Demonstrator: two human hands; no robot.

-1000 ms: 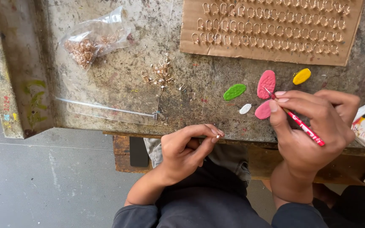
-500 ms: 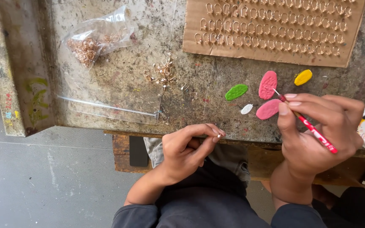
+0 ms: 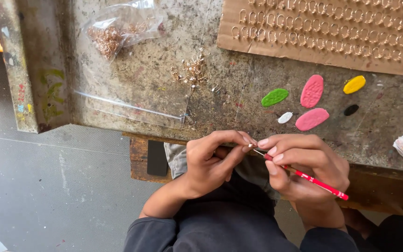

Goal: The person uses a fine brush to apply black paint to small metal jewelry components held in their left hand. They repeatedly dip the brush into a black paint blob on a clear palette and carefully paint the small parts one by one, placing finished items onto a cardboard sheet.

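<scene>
Pinching a tiny metal piece (image 3: pixel 249 145) between thumb and fingertips, the left hand (image 3: pixel 211 161) is curled nearly closed at lower centre of the frame, just below the counter (image 3: pixel 220 112) edge. Meeting it fingertip to fingertip, the right hand (image 3: pixel 304 163) is closed around a thin red brush (image 3: pixel 304 175), whose tip touches the piece and whose handle runs toward the lower right. Above the hands, paint blobs lie on the counter: green (image 3: pixel 274 97), two pink (image 3: pixel 312 91), white (image 3: pixel 285 117), yellow (image 3: pixel 354 84) and black (image 3: pixel 351 110). A cardboard sheet (image 3: pixel 323 28) carrying rows of small rings fills the upper right. Loose hooks (image 3: pixel 192 72) and a clear bag (image 3: pixel 117 32) of them lie at upper left.
</scene>
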